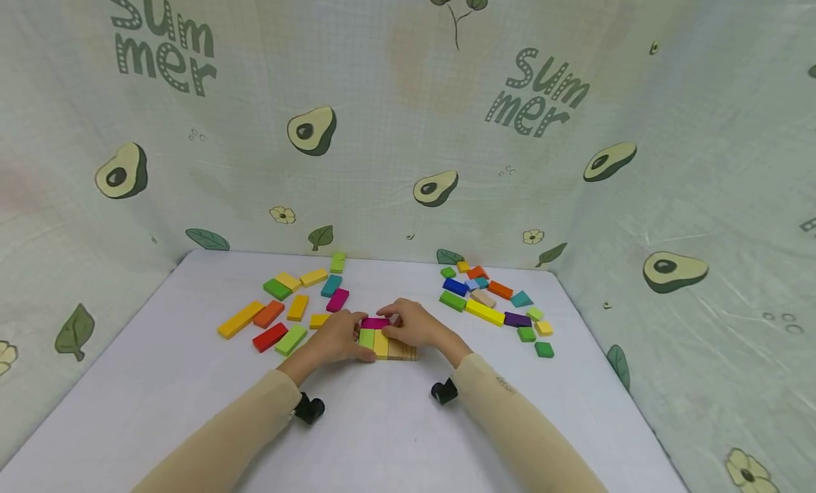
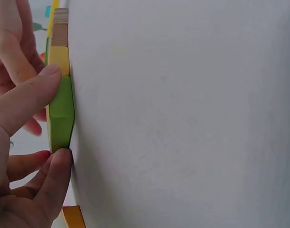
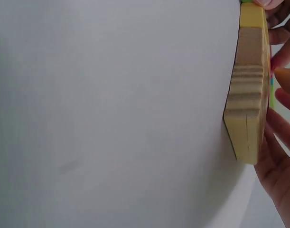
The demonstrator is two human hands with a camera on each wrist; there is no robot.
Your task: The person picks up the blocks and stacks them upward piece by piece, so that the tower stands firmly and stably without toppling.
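Several wooden blocks lie side by side at mid-table: a light green block (image 1: pixel 367 338), a yellow block (image 1: pixel 381 346), a plain wood block (image 1: pixel 396 349) and a ridged wood piece (image 3: pixel 247 90). Behind the green and yellow ones lies a magenta block (image 1: pixel 375 323). My left hand (image 1: pixel 339 337) holds the light green block, its thumb on the front near the yellow block and its fingers at the left end. My right hand (image 1: pixel 413 324) pinches the right part of the magenta block, fingers behind and thumb in front. Its fingertips partly cover the row.
Loose coloured blocks lie to the left, among them a long orange block (image 1: pixel 240 319) and a red block (image 1: pixel 270 337). More are scattered at right, including a long yellow block (image 1: pixel 484 312) and a purple block (image 1: pixel 518 319). A printed cloth (image 1: pixel 382 217) hangs behind the white table (image 1: pixel 382 436).
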